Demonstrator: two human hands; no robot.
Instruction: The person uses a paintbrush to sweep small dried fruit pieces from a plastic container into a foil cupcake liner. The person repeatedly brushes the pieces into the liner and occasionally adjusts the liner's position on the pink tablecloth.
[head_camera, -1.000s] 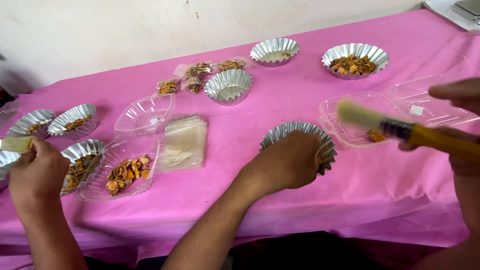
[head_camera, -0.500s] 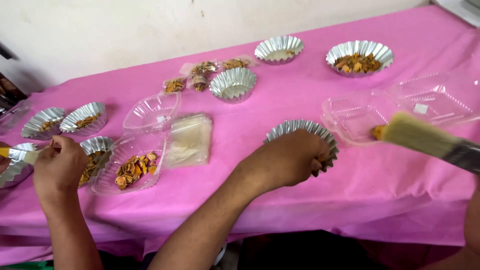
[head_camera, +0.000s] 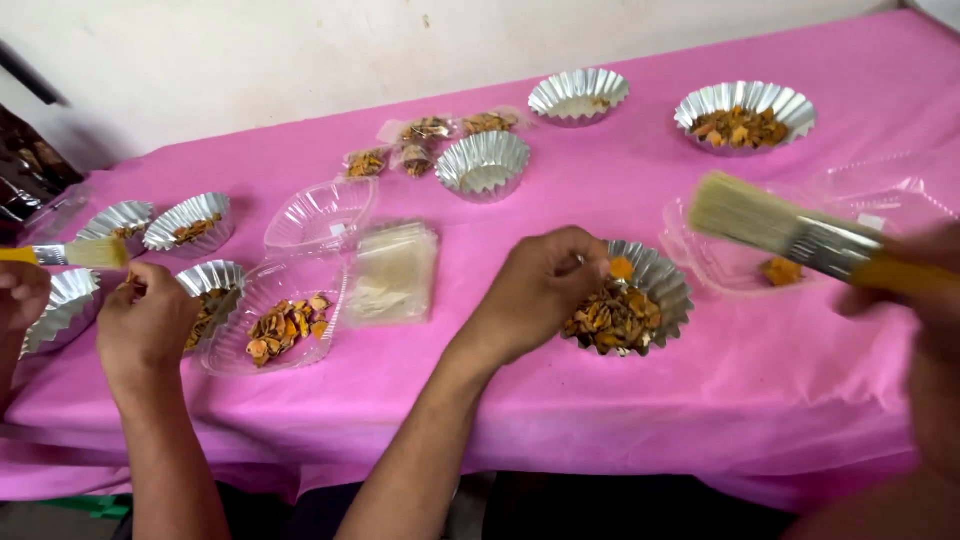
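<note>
From the head camera, the landmark is the fluted foil cup (head_camera: 640, 300) near the front edge of the pink worktop (head_camera: 640, 420); it holds dried brown and orange pieces. The right hand (head_camera: 535, 295) rests against the cup's left rim, its fingers (head_camera: 590, 268) pinching an orange piece (head_camera: 621, 268) just above the heap.

Well to the left of that cup, the left hand (head_camera: 148, 325) lies with its fingers curled at another foil cup (head_camera: 212, 285); whether they grip anything cannot be told (the knuckles hide them). Between the two hands, left of the landmark cup, lie a clear plastic tray (head_camera: 290, 320) of the same pieces and a flat clear packet (head_camera: 395, 270).

To the cup's right, another person's hand (head_camera: 915, 275) holds a yellow-handled brush (head_camera: 760, 220) over a clear container (head_camera: 720, 265). Behind the cup stands an empty foil cup (head_camera: 484, 163). At the far left, a third hand (head_camera: 20, 295) holds a second brush (head_camera: 90, 252).
</note>
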